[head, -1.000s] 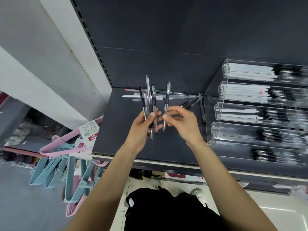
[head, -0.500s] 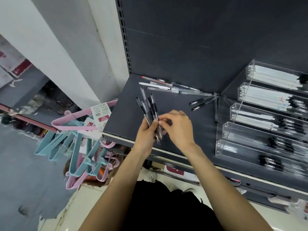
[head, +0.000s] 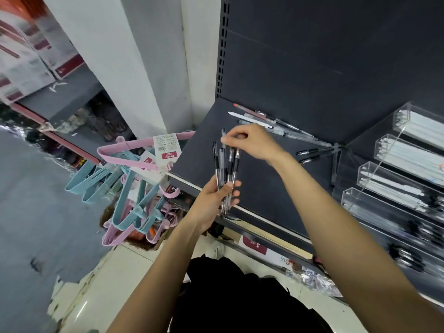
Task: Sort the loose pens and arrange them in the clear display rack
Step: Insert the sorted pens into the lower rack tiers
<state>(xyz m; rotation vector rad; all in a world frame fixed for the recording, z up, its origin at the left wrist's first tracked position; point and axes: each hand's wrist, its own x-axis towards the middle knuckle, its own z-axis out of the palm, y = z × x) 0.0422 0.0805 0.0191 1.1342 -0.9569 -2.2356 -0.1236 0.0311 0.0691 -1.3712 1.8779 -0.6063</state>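
Note:
My left hand (head: 217, 198) grips a bunch of several clear pens with black grips (head: 227, 164), held upright over the front edge of the dark shelf (head: 262, 188). My right hand (head: 252, 143) is above the bunch and pinches the top end of one pen in it. More loose pens (head: 271, 123) lie along the back of the shelf, and two black pens (head: 312, 155) lie near the rack. The clear display rack (head: 396, 179) stands at the right, its stepped trays holding white and black pens.
Pink and blue hangers (head: 134, 179) with a price tag hang left of the shelf. A white pillar (head: 134, 56) rises behind them. Below the shelf's front edge are packaged goods (head: 262, 246) and the tiled floor.
The view has swung left, so the shelf sits further right. My right hand has risen from the middle of the bunch to the pens' top ends. My left hand still holds the bunch.

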